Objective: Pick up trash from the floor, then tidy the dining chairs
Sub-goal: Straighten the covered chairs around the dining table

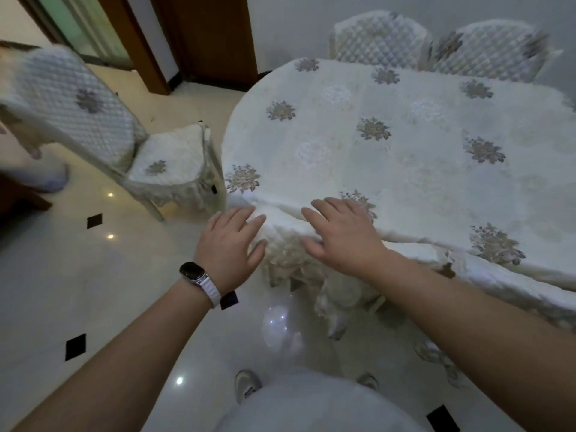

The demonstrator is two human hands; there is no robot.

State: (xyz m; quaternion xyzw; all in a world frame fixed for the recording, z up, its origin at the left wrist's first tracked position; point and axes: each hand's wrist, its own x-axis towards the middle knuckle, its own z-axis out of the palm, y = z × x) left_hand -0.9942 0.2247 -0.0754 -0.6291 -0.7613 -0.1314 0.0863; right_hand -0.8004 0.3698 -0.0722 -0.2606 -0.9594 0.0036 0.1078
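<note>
Dining chair back [282, 221]: we note it lying crosswise directly ahead, left hand [229, 243] and right hand [341, 233] equally near, resting straight-fingered on its ends.

Left hand: our left hand [229, 241], a watch [194, 271] with a white strap on its wrist, lies flat, its straight fingers [246, 221] touching the near chair's padded back.
Right hand: our right hand [339, 235] rests palm down on the same back, fingers spread.
Near chair [282, 224]: quilted white cover, pushed in against the counter's edge, frilled skirt hanging below.
Counter [405, 135]: rounded, under a white cloth with grey flowers.
Side chair [93, 113]: stands near the counter's left end, not tucked in.
Far side: a far chair [378, 39] and a second far chair [492, 51] stand side by side.
Floor [78, 275]: glossy pale tiles with small black diamonds; we see our shoes [246, 385] below.
</note>
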